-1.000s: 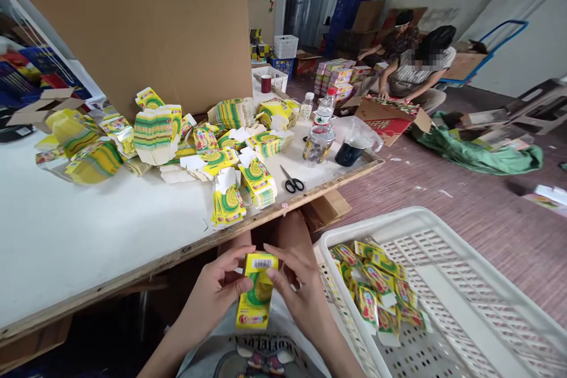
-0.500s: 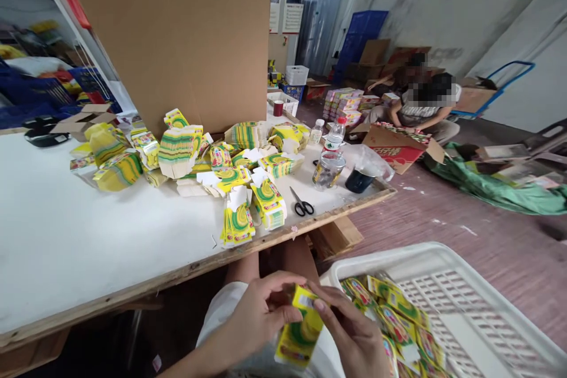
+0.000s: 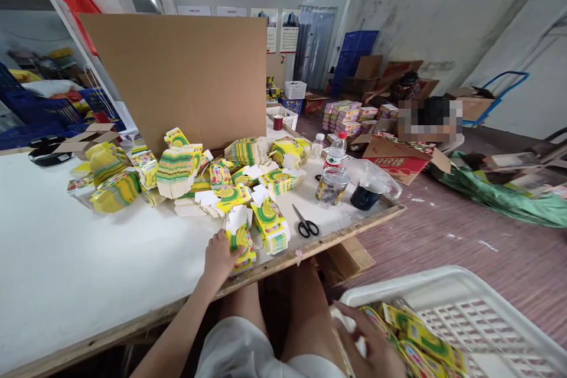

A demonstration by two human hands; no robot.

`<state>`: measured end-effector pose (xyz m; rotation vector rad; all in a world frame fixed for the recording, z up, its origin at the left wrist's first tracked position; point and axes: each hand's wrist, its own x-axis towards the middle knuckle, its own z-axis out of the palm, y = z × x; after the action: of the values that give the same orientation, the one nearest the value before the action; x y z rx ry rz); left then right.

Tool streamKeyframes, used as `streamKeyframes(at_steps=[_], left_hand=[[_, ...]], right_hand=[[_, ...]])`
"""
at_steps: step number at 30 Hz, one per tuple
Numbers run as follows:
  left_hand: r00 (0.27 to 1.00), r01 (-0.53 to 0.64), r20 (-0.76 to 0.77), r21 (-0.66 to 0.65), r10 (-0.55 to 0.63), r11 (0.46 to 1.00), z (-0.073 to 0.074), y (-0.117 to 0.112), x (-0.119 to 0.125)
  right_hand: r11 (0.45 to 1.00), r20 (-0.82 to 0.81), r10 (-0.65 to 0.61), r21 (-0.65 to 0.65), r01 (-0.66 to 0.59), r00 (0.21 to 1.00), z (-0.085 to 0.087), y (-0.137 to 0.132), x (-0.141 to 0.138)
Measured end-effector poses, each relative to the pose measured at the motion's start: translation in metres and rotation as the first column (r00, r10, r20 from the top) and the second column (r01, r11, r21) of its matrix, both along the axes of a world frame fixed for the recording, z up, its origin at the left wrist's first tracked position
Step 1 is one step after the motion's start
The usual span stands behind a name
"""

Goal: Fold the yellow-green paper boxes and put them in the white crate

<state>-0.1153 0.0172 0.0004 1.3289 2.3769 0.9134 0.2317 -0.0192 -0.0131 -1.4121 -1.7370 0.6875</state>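
Head cam: left hand (image 3: pixel 219 260) is on a little stack of yellow cartons (image 3: pixel 243 238) by the table (image 3: pixel 115 277) edge, can't tell if it's gripping any. They've got green rings and white flaps poking up. Right hand (image 3: pixel 371 339) is blurry beside the white crate (image 3: pixel 447 275), grip unclear.

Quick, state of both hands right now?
Left hand: touching a yellow carton stack; grip unclear.
Right hand: blurred, by the white basket; cannot tell if it holds anything.
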Motion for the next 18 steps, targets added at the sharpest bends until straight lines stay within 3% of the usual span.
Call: streamKeyframes(at_steps=[3,9,14,18], left_hand=[[1.000,-0.026,0.002,-0.059,0.026,0.998,-0.021,-0.001,-0.005],[0.989,-0.078,0.121,-0.087,0.088,0.993,-0.041,0.002,-0.024],[0.977,-0.104,0.185,-0.031,0.108,0.994,-0.051,0.000,-0.019],[0.964,-0.135,0.233,0.017,0.128,0.991,-0.053,-0.004,-0.015]], right_hand=[[0.989,-0.139,0.143,-0.007,-0.145,0.980,0.009,0.003,-0.055],[0.946,-0.146,0.319,-0.002,-0.323,0.936,0.024,0.016,-0.098],[0.939,0.073,0.337,-0.095,-0.330,0.939,0.022,0.025,-0.155],[0.951,0.159,0.303,-0.120,-0.286,0.940,0.023,0.040,-0.205]])
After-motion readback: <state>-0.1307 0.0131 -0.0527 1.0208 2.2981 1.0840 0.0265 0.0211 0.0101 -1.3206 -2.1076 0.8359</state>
